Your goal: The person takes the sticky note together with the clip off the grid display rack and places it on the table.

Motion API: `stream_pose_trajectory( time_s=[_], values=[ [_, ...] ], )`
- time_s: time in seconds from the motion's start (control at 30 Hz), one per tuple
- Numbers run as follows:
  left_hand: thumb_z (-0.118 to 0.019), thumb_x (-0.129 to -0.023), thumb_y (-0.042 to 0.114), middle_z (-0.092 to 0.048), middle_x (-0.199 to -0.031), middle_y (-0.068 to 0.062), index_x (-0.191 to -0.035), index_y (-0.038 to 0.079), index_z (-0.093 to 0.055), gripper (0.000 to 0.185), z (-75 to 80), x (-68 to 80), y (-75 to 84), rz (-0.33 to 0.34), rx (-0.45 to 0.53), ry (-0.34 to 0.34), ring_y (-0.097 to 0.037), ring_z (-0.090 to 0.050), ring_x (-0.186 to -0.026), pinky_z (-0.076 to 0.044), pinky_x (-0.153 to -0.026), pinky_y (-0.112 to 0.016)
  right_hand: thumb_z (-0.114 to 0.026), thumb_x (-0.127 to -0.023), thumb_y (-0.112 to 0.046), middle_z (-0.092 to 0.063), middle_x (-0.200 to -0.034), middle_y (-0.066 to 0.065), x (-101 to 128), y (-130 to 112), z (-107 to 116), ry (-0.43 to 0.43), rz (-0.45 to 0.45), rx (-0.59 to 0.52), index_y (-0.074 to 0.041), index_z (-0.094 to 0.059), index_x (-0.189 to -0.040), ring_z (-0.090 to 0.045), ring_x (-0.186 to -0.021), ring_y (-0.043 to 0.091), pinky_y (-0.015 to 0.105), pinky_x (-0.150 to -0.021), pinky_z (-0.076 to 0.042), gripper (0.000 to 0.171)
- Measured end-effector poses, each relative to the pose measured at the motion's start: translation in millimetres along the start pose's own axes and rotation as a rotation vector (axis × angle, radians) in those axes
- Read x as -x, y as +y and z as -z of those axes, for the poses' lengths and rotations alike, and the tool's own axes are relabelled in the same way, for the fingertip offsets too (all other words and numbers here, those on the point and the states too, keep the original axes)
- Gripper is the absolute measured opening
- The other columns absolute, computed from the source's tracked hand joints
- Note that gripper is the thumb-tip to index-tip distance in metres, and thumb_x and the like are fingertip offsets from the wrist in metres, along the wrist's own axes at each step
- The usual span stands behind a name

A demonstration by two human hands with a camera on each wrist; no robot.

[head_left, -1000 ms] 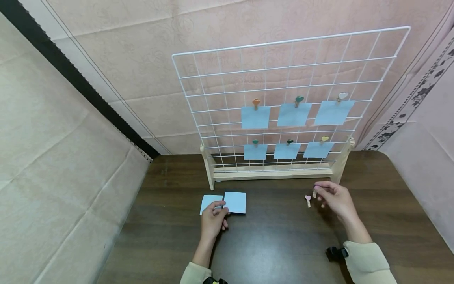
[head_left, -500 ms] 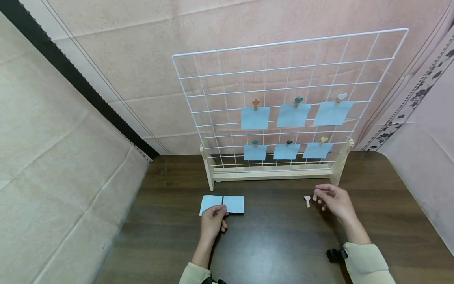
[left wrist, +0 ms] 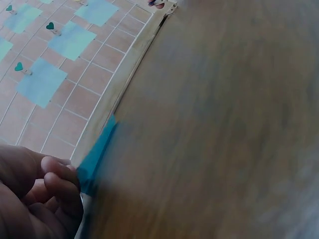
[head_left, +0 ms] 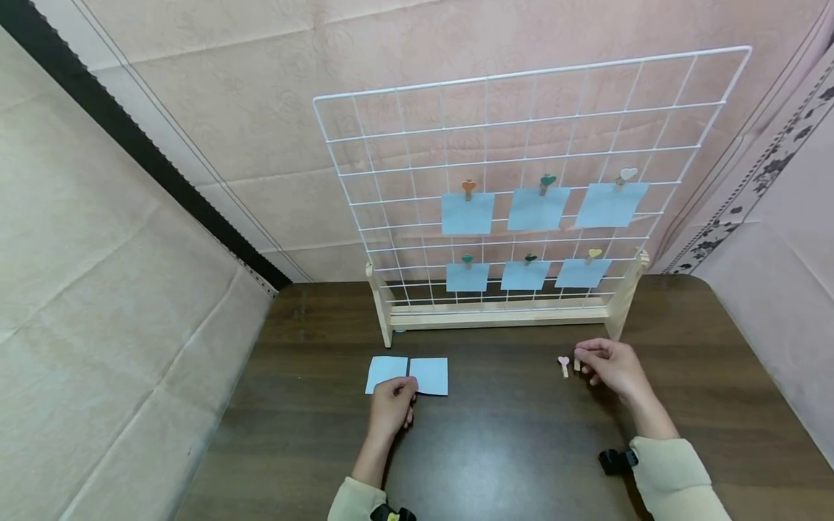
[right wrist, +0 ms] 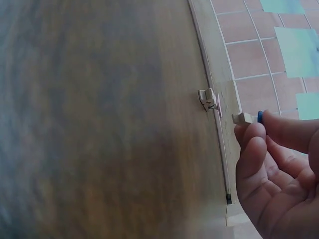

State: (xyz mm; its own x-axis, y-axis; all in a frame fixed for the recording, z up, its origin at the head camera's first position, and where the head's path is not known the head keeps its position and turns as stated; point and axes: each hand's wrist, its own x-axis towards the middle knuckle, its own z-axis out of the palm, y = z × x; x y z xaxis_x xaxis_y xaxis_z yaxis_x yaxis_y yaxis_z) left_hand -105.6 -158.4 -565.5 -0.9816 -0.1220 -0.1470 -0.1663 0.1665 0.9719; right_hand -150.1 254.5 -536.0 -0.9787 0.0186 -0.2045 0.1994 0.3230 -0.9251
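Right hand [head_left: 609, 365] pinches a small clip [right wrist: 245, 118] — left hand [head_left: 391, 405], fingers curled, holds a blue paper [head_left: 428, 375] on the table [head_left: 508, 449].

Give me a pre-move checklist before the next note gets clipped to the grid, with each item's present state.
1. Right hand pinches a small clip: ok.
2. Left hand touches the blue notes on the table: ok.
3. Note lifted off the table: not ok, both lie flat.
4. Spare pink heart clip lies beside the right hand: ok.
5. Free cells on the wire grid above the six hung notes: ok.
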Motion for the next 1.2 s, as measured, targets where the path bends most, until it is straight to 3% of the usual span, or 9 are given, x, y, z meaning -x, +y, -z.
stream_pose_trajectory(
  time_s=[0.2, 0.6, 0.8, 1.2],
  values=[
    [-0.065, -0.103, 0.009, -0.051, -0.054, 0.001, -0.114, -0.008, -0.076, 0.023, 1.2, 0.6, 2.9, 0.030, -0.022, -0.015, -0.005, -0.041, -0.038, -0.036, -0.040, -0.021, -0.064, -0.107, -0.014, -0.070, -0.085, 0.006, 0, 5, 2, -0.008, -0.017, -0.001, 0.016, -0.063, -0.124, -0.064, -0.071, 0.014, 0.032, -0.060, -0.060, 0.034],
    [-0.064, -0.102, 0.006, -0.053, -0.061, 0.001, -0.120, -0.010, -0.073, 0.025, 1.4, -1.4, 4.4, 0.006, -0.062, -0.044, -0.004, -0.042, -0.039, -0.037, -0.040, -0.020, -0.060, -0.106, -0.003, -0.069, -0.086, 0.008, -2, 9, 4, -0.047, -0.013, 0.001, 0.021, -0.061, -0.122, -0.065, -0.074, 0.013, 0.031, -0.061, -0.060, 0.028],
    [-0.065, -0.102, 0.006, -0.056, -0.061, -0.001, -0.120, -0.009, -0.073, 0.025, 2.4, -1.4, 4.6, -0.030, -0.095, -0.049, -0.006, -0.044, -0.039, -0.040, -0.040, -0.021, -0.060, -0.107, -0.005, -0.067, -0.088, 0.007, -4, 12, 6, -0.088, -0.031, -0.013, 0.022, -0.058, -0.124, -0.065, -0.072, 0.013, 0.031, -0.061, -0.060, 0.032],
    [-0.065, -0.102, 0.007, -0.056, -0.063, -0.002, -0.121, -0.008, -0.073, 0.025, 1.3, -1.3, 3.5, -0.038, -0.125, -0.096, -0.008, -0.045, -0.040, -0.040, -0.040, -0.022, -0.061, -0.107, -0.004, -0.068, -0.081, 0.004, -11, 15, 4, -0.107, -0.046, 0.036, 0.022, -0.060, -0.123, -0.064, -0.067, 0.013, 0.030, -0.058, -0.060, 0.031]
  ],
)
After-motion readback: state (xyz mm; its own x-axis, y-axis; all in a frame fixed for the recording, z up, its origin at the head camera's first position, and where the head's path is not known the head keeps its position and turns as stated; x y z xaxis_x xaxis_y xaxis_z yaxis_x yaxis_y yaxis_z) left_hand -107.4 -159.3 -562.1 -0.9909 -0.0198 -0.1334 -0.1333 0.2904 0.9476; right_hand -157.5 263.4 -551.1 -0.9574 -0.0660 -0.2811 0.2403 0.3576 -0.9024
